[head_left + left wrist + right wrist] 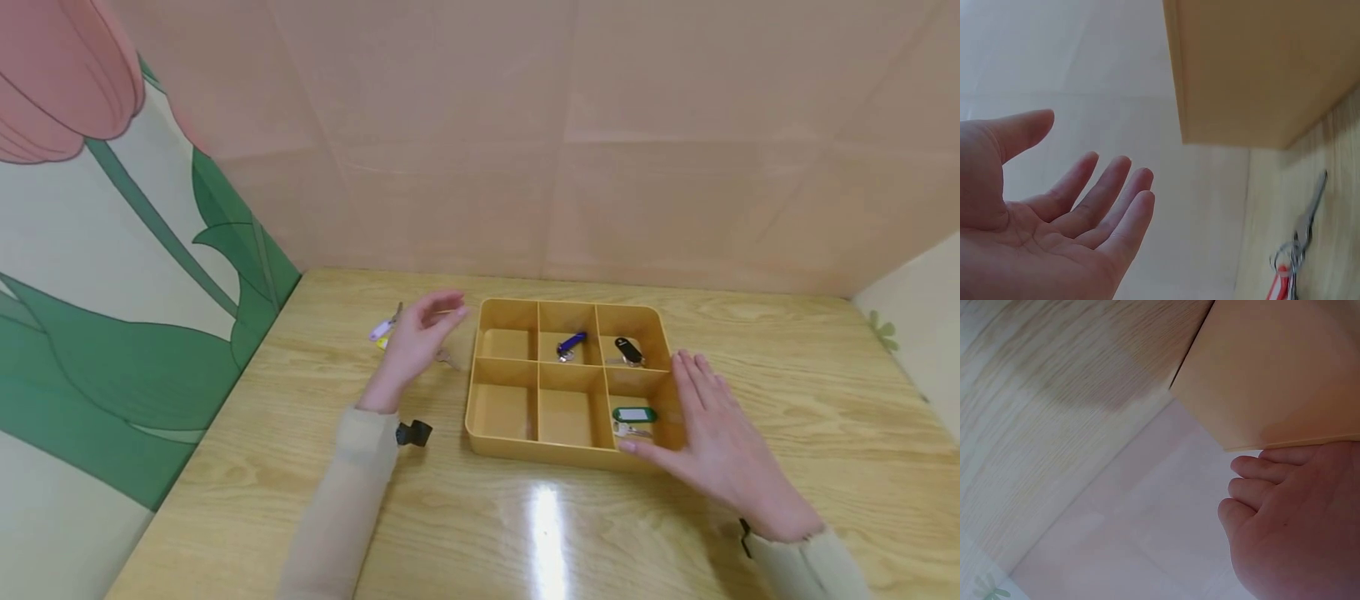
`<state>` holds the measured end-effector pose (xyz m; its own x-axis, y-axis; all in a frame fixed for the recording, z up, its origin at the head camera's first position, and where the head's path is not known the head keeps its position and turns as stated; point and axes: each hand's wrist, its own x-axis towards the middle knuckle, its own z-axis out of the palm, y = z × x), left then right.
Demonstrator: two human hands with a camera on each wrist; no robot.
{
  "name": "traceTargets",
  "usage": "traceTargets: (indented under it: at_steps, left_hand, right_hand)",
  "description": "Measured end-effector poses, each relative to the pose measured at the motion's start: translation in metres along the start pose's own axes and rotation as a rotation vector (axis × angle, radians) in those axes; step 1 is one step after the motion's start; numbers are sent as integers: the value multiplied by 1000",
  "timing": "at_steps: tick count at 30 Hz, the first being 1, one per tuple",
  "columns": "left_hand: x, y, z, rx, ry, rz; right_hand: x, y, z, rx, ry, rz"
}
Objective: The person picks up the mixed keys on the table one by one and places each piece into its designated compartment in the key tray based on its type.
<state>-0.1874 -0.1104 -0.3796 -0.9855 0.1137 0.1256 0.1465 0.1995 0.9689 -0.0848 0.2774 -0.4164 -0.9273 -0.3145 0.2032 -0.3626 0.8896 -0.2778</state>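
A yellow six-compartment organizer tray stands on the table. A blue key tag with keys lies in its back middle compartment, a black key tag with a key in the back right, and a green-rimmed key tag with keys in the front right. My left hand hovers left of the tray, fingers loosely bent, holding nothing. Beside it lies a key, whose red tag shows in the left wrist view. My right hand touches the tray's right side with straight fingers, thumb near the front rim.
A key with a white tag and a yellow tag lie on the table beyond my left hand, partly hidden. A pink-beige wall covering rises behind the table. On the left stands a panel with a tulip print.
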Motion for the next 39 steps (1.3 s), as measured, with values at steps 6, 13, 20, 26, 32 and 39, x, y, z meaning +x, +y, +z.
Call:
traceTargets:
  at_steps: [6,13,20,26,32,39]
  left_hand:
    - [-3,-7,-15,46,35,-27]
    - [-5,-12,-29,51,58,-32]
    - [-7,-15,-42,80,75,-30]
    - [-7,-16,-53,113,122,-32]
    - [-6,-17,-61,111,137,-30]
    - [-4,-19,-71,125,130,-53]
  right_hand:
    - [0,0,0,-2,-1,3]
    - [0,-1,0,0,3,4]
    - [0,-2,0,2,2,9]
    - [0,-2,0,6,0,8]
    - [0,-2,-1,2,0,4]
    - [0,-2,0,0,0,4]
